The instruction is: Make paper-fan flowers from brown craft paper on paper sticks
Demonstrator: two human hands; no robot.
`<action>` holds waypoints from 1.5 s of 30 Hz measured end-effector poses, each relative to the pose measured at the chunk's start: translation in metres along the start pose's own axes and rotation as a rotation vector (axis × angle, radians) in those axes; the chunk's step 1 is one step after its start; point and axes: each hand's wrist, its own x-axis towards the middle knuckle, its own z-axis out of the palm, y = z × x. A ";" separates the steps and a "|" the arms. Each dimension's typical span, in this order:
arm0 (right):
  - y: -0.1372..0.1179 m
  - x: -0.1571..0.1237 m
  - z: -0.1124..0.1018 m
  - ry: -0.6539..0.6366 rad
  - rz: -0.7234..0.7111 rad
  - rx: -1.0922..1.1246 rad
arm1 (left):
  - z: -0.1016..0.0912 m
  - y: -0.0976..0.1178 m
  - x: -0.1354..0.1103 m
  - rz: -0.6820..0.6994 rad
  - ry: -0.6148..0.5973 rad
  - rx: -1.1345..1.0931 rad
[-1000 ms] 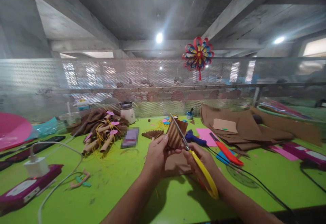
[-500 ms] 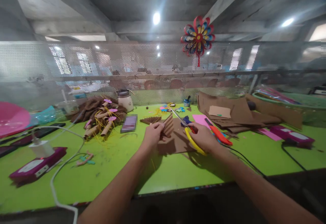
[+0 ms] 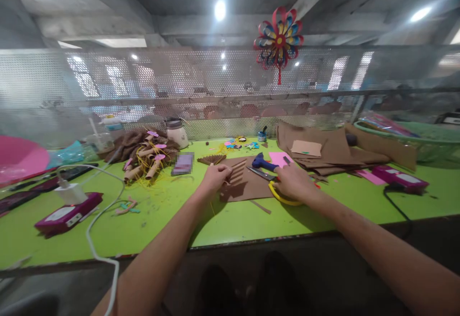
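In my left hand (image 3: pixel 217 178), closed, I pinch a pleated piece of brown paper (image 3: pixel 237 172), its folds fanning to the right. My right hand (image 3: pixel 296 182) is closed over the scissors (image 3: pixel 265 174), which have a yellow handle; their blades lie low over a flat brown sheet (image 3: pixel 253 184). The palm covers part of the handle. A blue tool like a glue gun (image 3: pixel 264 162) lies just beyond the blades, its right end meeting my fingers. Another folded brown paper fan (image 3: pixel 212 159) rests beyond my left hand.
Paper tubes with yellow string (image 3: pixel 145 165) lie left, near a lidded jug (image 3: pixel 177 133). Brown sheets (image 3: pixel 316 148) are stacked right, by a green basket (image 3: pixel 391 136). A white cable (image 3: pixel 94 244) crosses the front left edge. Purple power strips (image 3: pixel 400 180) sit on both sides.
The scissors have come down from a raised position to lie low over the sheet. My right hand has shifted slightly right. My left hand keeps hold of the pleated paper.
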 end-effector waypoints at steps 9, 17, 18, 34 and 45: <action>-0.053 0.009 -0.009 0.276 -0.557 0.572 | 0.005 -0.018 0.007 -0.042 -0.148 -0.322; -0.061 0.027 0.015 0.219 -0.328 1.079 | 0.002 -0.012 0.004 -0.120 -0.148 -0.474; -0.061 0.027 0.017 0.208 -0.323 1.139 | 0.002 -0.011 0.004 -0.131 -0.157 -0.475; -0.049 0.028 0.017 0.233 -0.278 1.489 | 0.017 0.017 -0.016 0.263 -0.171 0.160; -0.047 0.031 0.023 0.165 -0.261 1.519 | 0.019 0.029 -0.022 0.188 -0.267 0.114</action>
